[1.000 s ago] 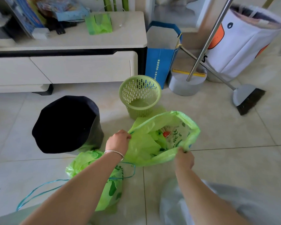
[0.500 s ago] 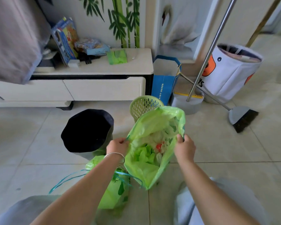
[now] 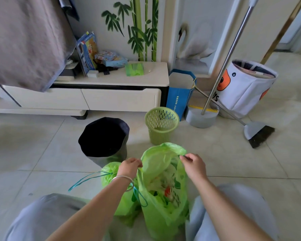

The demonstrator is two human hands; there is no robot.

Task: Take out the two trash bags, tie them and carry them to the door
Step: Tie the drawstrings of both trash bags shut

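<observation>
Hands pinch the open green bag [image 3: 163, 206] rim between them: left hand [image 3: 129, 167] near-left edge, right hand [image 3: 194, 165] far-right edge; tied bag [image 3: 111, 173] just left.

Tiled floor [image 3: 233, 162]: bags [image 3: 165, 197], bins [image 3: 161, 124], broom [image 3: 259, 134].

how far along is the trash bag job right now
Done: both bags are out; the first bag looks cinched by its blue drawstring. In hand: left hand and right hand grip the open bag rim. Left: tying it, carrying both to the door.
</observation>
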